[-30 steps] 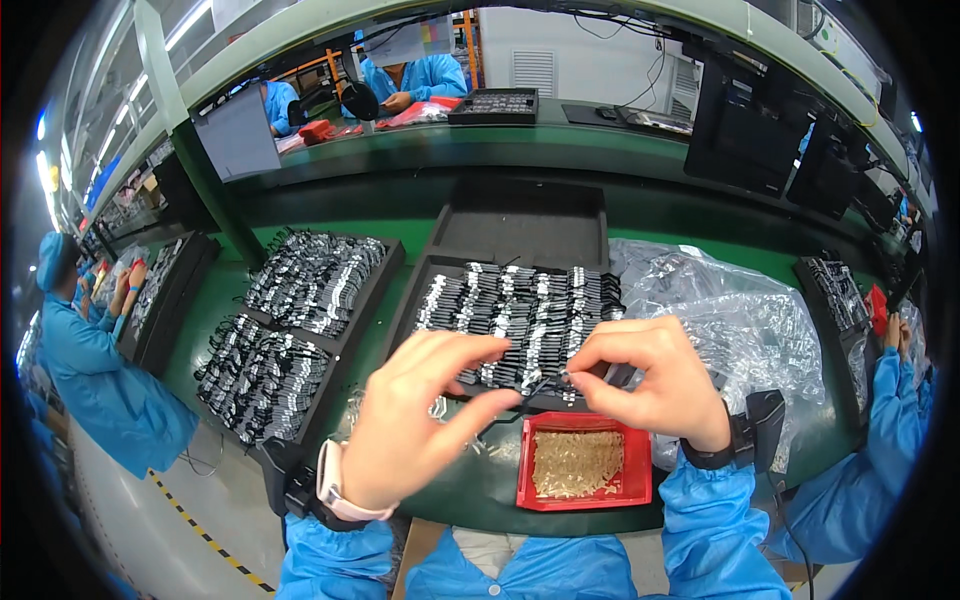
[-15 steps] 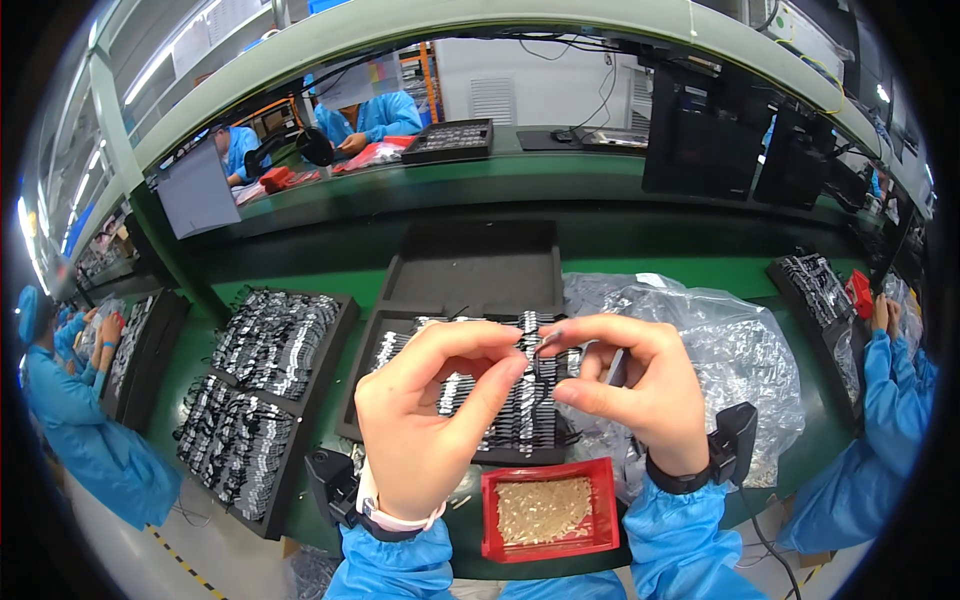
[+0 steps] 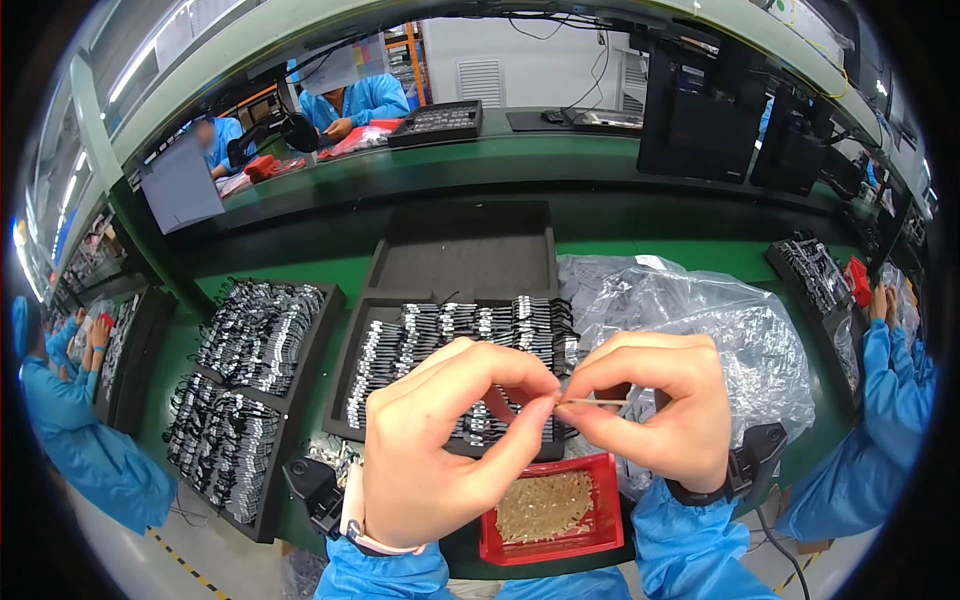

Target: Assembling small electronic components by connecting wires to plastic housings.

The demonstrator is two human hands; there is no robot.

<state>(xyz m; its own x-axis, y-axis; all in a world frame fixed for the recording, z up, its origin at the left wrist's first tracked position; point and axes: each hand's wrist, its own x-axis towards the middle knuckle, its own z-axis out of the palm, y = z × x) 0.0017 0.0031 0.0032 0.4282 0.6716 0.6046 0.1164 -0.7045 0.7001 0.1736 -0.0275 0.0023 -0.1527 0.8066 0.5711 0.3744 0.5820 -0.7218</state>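
My left hand [image 3: 450, 430] is closed in a pinch, thumb against forefinger, over the front of the middle tray. Its fingertips meet those of my right hand [image 3: 655, 405], which also pinches. A thin, light brown stick-like piece [image 3: 600, 401] runs back from the right fingertips into that hand. Whatever lies between the left fingertips is too small to make out. Behind the hands, the black foam tray [image 3: 340, 415] holds rows of small silver-and-black parts [image 3: 425, 325] with short black leads. Below them is a red bin [image 3: 608, 500] with many tiny tan pieces [image 3: 543, 507].
A second tray of similar parts [image 3: 255, 340] lies to the left. Clear plastic bags [image 3: 700, 330] spread on the right of the green bench. An empty black tray [image 3: 465, 250] stands behind the middle one. Co-workers in blue sit at both sides and across the bench.
My two hands have come together, fingertips now touching where a gap was before. The right hand has turned, and the thin stick now shows between its fingers. The view has shifted slightly.
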